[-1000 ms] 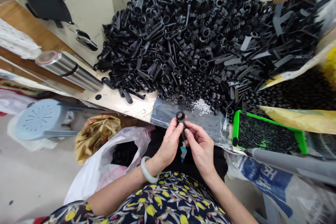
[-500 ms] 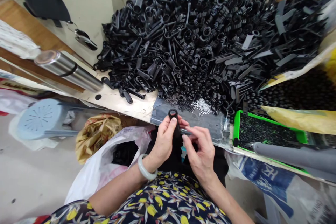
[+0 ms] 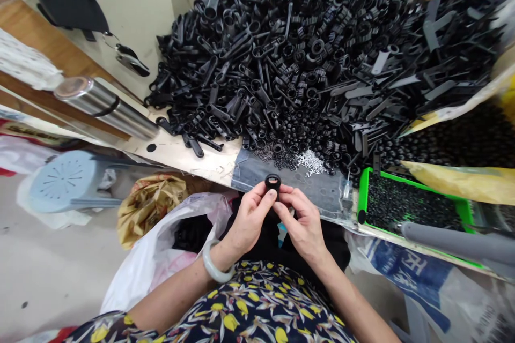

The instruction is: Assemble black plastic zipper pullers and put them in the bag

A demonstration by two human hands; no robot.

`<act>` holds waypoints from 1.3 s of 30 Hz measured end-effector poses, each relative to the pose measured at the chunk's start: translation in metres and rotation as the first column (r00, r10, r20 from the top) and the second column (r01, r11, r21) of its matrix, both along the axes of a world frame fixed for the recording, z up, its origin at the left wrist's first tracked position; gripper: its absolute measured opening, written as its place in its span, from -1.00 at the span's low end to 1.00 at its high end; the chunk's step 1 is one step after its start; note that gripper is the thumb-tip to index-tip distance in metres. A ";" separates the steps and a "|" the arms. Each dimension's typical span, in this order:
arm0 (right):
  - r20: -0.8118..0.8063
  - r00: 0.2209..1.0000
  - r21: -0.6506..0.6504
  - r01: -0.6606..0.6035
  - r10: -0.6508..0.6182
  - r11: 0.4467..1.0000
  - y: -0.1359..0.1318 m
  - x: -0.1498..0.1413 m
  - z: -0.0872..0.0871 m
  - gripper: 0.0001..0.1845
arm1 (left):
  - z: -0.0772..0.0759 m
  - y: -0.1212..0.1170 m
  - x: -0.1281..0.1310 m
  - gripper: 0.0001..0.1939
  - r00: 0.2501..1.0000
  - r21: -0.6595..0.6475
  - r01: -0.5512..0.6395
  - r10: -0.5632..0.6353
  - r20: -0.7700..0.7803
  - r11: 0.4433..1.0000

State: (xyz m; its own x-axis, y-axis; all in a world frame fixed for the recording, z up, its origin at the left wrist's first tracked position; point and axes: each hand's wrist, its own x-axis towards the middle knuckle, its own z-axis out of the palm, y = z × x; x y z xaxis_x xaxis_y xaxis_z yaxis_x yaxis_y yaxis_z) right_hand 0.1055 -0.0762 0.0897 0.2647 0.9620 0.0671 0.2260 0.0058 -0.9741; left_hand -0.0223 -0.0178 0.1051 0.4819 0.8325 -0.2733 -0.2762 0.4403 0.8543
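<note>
Between my hands, over the bench's front edge, is a black plastic part with a ring-shaped end (image 3: 273, 179). My left hand (image 3: 250, 218) is closed on it, the thumb pressed below the ring. My right hand (image 3: 302, 221) has its fingertips and thumb closed on the part's right side; whether they pinch a smaller piece too is hidden. Just beyond lie small silver pins (image 3: 309, 163) on a grey mat (image 3: 281, 174), beside tiny black pieces (image 3: 287, 161). Behind them rises a large heap of black plastic parts (image 3: 257, 59), with rings and long handle-like pieces.
A green tray (image 3: 364, 198) of small black bits stands at the right, with a grey bar (image 3: 450, 238) across its front. A steel thermos (image 3: 107, 107) lies along the left side. Below left are a white plastic bag (image 3: 137, 273), a brown bag (image 3: 148, 209) and a blue stool (image 3: 64, 179).
The black part has tilted so its ring faces me more, and has shifted slightly right and down. My right fingers have moved up and left onto it from slightly apart.
</note>
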 end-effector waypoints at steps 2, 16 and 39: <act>-0.005 0.999 -0.010 0.037 -0.037 0.999 -0.004 -0.004 -0.001 -0.81 | -0.004 -0.002 0.000 -0.67 1.000 0.020 -0.004 0.005 -0.014 1.000; -0.168 0.971 0.011 0.175 -0.171 0.984 -0.009 -0.016 -0.002 -0.86 | -0.002 0.005 -0.012 -0.63 0.979 0.039 0.198 -0.199 0.038 0.980; -0.620 0.779 -0.188 -0.039 -0.088 0.981 0.011 0.000 0.013 -0.59 | 0.008 0.008 -0.023 -0.63 0.925 0.297 0.325 -0.236 -0.298 0.898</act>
State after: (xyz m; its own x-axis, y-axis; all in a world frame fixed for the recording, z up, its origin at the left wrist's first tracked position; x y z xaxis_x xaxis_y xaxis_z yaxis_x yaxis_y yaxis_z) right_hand 0.1054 -0.0654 0.1024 0.2109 0.9323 -0.2937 -0.4333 -0.1801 -0.8831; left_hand -0.0456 -0.0097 0.1133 0.6624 0.7351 -0.1443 0.0559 0.1435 0.9881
